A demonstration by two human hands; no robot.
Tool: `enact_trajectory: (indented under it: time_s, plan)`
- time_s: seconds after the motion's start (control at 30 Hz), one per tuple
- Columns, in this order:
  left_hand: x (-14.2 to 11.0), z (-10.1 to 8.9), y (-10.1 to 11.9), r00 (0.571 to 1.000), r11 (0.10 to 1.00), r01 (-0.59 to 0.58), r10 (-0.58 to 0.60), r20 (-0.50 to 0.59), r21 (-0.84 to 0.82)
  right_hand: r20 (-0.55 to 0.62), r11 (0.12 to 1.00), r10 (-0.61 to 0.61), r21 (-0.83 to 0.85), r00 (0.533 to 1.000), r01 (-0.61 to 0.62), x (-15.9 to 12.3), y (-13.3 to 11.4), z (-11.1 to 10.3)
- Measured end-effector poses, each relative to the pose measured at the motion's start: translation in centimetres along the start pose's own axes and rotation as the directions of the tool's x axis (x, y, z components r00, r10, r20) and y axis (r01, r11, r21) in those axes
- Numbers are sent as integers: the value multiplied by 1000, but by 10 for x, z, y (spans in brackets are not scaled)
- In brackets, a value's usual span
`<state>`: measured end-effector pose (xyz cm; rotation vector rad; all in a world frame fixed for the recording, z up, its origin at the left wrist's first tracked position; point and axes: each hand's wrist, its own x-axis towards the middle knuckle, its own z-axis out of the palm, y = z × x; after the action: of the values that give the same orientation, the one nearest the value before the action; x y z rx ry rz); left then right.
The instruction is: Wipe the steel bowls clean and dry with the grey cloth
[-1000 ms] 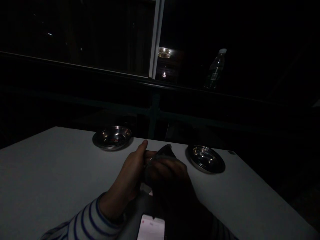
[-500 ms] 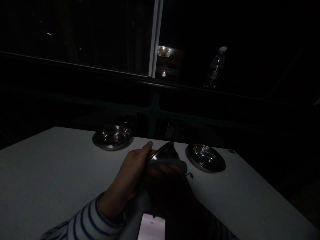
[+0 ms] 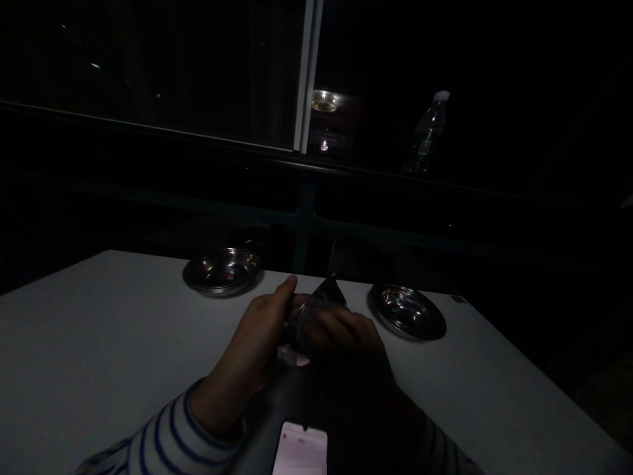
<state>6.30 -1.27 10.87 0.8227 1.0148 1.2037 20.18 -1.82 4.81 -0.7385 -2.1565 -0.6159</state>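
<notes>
Over the near middle of the white table, my left hand (image 3: 260, 330) is closed around the left side of a shiny dark metal dish (image 3: 333, 290), thumb up. The dish is tilted on edge, and most of it is hidden behind my fingers. My right hand (image 3: 349, 336) lies in deep shadow, its fingers bent over a grey, cloth-like piece (image 3: 319, 305) against the dish. Below my left palm a small pale patch (image 3: 293, 357) shows; I cannot tell what it is.
A steel bowl (image 3: 221, 272) stands at the table's back left, another steel bowl (image 3: 408, 313) to the right. A lit phone (image 3: 301, 452) lies at the near edge of the white table (image 3: 123, 343). A plastic bottle (image 3: 428, 135) stands beyond, by the window frame (image 3: 307, 79).
My right hand has shifted up and left over the dish, and the grey piece has bunched under its fingers. The dish has turned a little; my left hand has barely moved.
</notes>
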Motion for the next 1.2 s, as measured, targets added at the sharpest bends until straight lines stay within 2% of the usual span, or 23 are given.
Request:
enact_trajectory:
  time_s: [0.07,0.13,0.2,0.27,0.4,0.47,0.6,0.63,0.77,0.83,0.9,0.97,1.03,1.07,1.2]
  plan:
    - [1,0,-1,999,999,39,-39,36,-9,1,999,35,-5,999,-35,1,1,0]
    - [1,0,-3,998,999,45,-45,43,-11,11,999,-17,-35,1000,17,0,-1,1]
    - [0,1,-3,1000,1000,18,-19,17,12,32,996,-82,-43,996,84,-2,-2,2]
    - [-1,2,-2,1000,998,-21,22,-9,63,47,996,-82,-22,996,83,-1,1,-1]
    - [-5,6,2,998,987,-32,39,-44,155,11,994,108,-11,994,-108,6,13,-11]
    - [-7,8,3,997,985,-16,28,-67,169,-8,988,153,-20,988,-153,9,13,-14]
    - [-8,8,4,995,986,-40,54,-81,159,-38,1000,-5,4,999,5,9,5,-13]
    - [-8,8,4,995,986,-48,62,-81,159,-34,1000,-9,9,999,10,9,6,-13]
    - [-8,8,4,998,988,-29,38,-57,151,-5,976,211,54,978,-210,9,19,-13]
    - [-7,8,2,998,989,-27,34,-46,144,10,962,267,59,964,-268,9,22,-14]
    - [-6,7,1,998,990,-27,33,-44,137,20,980,193,41,981,-193,9,18,-13]
    - [-5,6,0,998,991,-20,27,-58,131,17,998,57,30,998,-57,8,14,-11]
    - [-5,5,0,998,991,-7,15,-58,133,10,999,-15,33,1000,15,7,14,-11]
    - [-5,4,1,999,991,-3,10,-49,136,9,999,7,36,1000,-7,7,16,-11]
    - [-5,4,2,1000,991,6,-5,-10,137,8,970,232,66,973,-232,8,25,-14]
